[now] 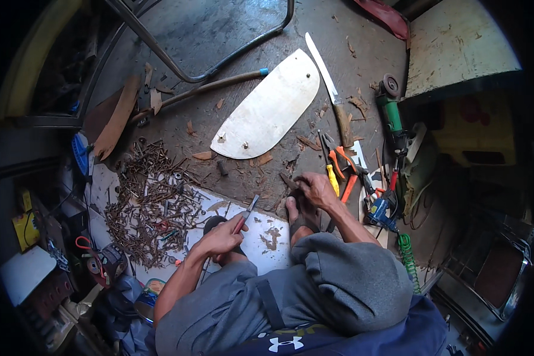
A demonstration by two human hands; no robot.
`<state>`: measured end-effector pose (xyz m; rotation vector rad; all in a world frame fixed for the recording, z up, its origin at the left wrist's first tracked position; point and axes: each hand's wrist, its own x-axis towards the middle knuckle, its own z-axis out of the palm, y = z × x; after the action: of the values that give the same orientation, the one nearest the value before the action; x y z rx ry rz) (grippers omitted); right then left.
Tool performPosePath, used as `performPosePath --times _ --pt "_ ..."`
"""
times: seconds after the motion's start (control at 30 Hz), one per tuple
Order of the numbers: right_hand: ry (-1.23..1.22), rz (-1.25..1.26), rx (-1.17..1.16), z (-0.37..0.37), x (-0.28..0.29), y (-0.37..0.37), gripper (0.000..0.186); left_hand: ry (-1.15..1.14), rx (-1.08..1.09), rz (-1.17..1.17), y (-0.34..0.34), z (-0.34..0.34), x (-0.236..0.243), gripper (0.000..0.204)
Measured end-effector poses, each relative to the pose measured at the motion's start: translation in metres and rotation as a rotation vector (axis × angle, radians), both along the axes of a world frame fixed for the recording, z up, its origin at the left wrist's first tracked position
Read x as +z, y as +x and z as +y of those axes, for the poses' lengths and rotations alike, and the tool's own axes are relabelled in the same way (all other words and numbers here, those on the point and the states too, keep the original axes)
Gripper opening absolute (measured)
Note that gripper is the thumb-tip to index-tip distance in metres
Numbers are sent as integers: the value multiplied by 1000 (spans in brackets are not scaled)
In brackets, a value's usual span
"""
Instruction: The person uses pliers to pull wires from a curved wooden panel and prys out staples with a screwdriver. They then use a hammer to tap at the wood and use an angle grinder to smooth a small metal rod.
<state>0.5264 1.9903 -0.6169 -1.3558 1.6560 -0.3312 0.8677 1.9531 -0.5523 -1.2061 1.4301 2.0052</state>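
My left hand (pixel 219 237) is closed round the red handle of a chisel-like tool (pixel 253 204), its narrow flat metal blade pointing up and right. Above my right foot, my right hand (pixel 317 190) is closed, with a thin dark brown strip (pixel 288 181) poking out at the fingertips. What the strip is made of I cannot tell. Just right of that hand lie a yellow-handled screwdriver (pixel 333 180) and orange-handled pliers (pixel 337 159). Ahead of both hands, a white rounded board (pixel 267 110) with a few bolts in it rests flat on the floor.
A heap of rusty screws and nails (pixel 151 204) spreads at the left over a white sheet (pixel 273 237). A long knife (pixel 329 83) lies beside the board. Rightward are a green angle grinder (pixel 390 113) and a blue power tool (pixel 382 212). A bent metal tube (pixel 160 53) crosses the back.
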Motion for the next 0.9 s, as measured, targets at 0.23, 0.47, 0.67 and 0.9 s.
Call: performPosePath --times 0.23,0.47,0.67,0.9 --pt "-406 427 -219 24 -6 -28 35 -936 -221 -531 28 -17 0 73" --pt "-205 615 -331 50 -12 -31 41 -1217 -85 -206 -23 -145 -29 54" --pt "-376 529 -325 56 -20 -39 50 -1095 -36 -449 -99 -202 -73 50" --pt "-135 246 -405 53 -14 -39 54 -857 261 -160 -83 -215 -61 36"
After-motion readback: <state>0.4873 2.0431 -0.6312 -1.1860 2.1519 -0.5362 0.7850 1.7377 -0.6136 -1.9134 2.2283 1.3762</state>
